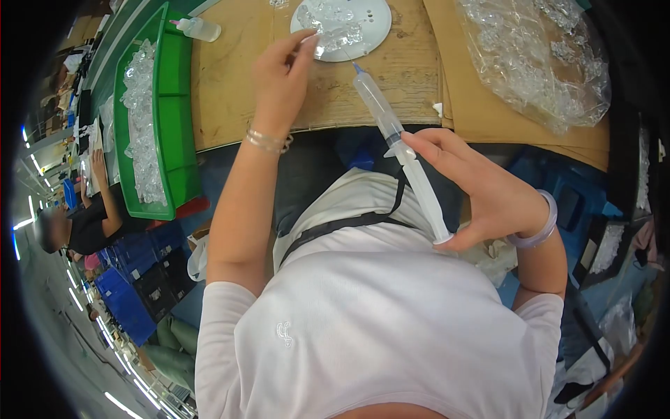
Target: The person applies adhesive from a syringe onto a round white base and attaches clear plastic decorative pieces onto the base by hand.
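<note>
A large clear syringe (380,105) with a thin blue-based needle tip slants across my front, its plunger drawn far out. My right hand (481,185) is closed on it, fingers at the barrel's flange and thumb against the plunger's end. The tip points at a round white plate (377,31) that bears several clear plastic pieces (338,28). At the plate's left edge, my left hand (283,77) pinches what looks like one clear plastic piece; its exact shape is hard to make out.
On the left stands a green bin (174,115) of clear pieces (143,126). A small bottle (200,29) with a pink tip lies beside it on the worn tabletop (230,77). At right is a clear bag (544,63) of parts. Another person (91,223) works at far left.
</note>
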The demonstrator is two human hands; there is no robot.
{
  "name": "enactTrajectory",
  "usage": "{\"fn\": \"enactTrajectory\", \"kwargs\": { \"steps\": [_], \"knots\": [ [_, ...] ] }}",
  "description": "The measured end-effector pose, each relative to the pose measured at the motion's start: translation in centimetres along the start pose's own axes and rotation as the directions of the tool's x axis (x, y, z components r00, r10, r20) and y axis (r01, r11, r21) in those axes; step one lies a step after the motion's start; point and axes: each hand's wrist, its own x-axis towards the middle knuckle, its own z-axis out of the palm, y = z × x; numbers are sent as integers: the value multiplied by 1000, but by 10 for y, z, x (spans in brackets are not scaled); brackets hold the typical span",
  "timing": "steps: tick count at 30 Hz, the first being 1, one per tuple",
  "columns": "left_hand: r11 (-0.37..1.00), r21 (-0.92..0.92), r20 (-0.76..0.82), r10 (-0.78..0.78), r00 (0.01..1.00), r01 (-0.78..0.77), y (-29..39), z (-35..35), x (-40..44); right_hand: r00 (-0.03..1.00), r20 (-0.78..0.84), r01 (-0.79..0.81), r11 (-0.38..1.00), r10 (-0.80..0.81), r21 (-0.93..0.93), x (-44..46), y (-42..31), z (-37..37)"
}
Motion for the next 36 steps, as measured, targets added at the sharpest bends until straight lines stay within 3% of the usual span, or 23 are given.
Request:
{"fn": "enactTrajectory", "kwargs": {
  "steps": [1,3,4,6,7,9,12,17,20,22,23,24,25,26,28,32,36],
  "knots": [
    [1000,2,-3,2,1000,-2,4,-4,-5,1000,-6,14,1000,-14,5,1,1,0],
    [950,-63,94,-300,949,307,16,-15,-20,999,-15,28,1000,-28,5,2,1,-1],
    [951,-65,95,-296,950,303,20,-17,-24,999,-17,31,1000,-31,0,2,1,-1],
    [798,-149,349,-510,786,584,27,-21,-32,999,-16,33,999,-33,-6,4,1,0],
    [797,-151,348,-511,786,585,35,-24,-34,1000,-17,23,1000,-23,-1,5,1,1],
    [549,-55,683,-589,433,834,53,-25,-35,1000,-11,13,1000,-13,3,7,2,2],
    [440,-182,718,-551,424,879,57,-11,-52,999,-27,17,1000,-17,-7,9,3,4],
    [423,-193,739,-530,415,885,48,-2,-54,999,-43,14,999,-15,-28,10,5,6],
    [447,-204,729,-525,440,871,48,-5,-52,999,-54,-2,1000,1,-19,10,4,8],
    [642,-124,676,-503,538,757,46,-15,-45,999,-54,-5,1000,4,-23,10,4,7],
    [641,-123,678,-503,536,757,40,-16,-44,998,-56,-8,1000,6,-28,10,4,7],
    [895,-73,438,-368,820,440,30,-17,-43,998,-57,-11,1000,9,-25,9,4,7],
    [993,89,199,-94,976,78,25,-15,-40,998,-57,-10,1000,9,-19,9,5,8],
    [993,89,200,-97,975,81,21,-14,-34,998,-55,-9,1000,9,-14,10,6,8],
    [922,317,148,182,972,-221,21,-12,-19,998,-55,-14,1000,12,-24,10,6,7],
    [852,486,264,68,962,-194,15,-6,-11,998,-65,-19,999,17,-35,11,5,6],
    [880,450,277,22,961,-150,10,-3,-12,998,-65,-3,1000,1,-31,11,7,4]
  ]
}}
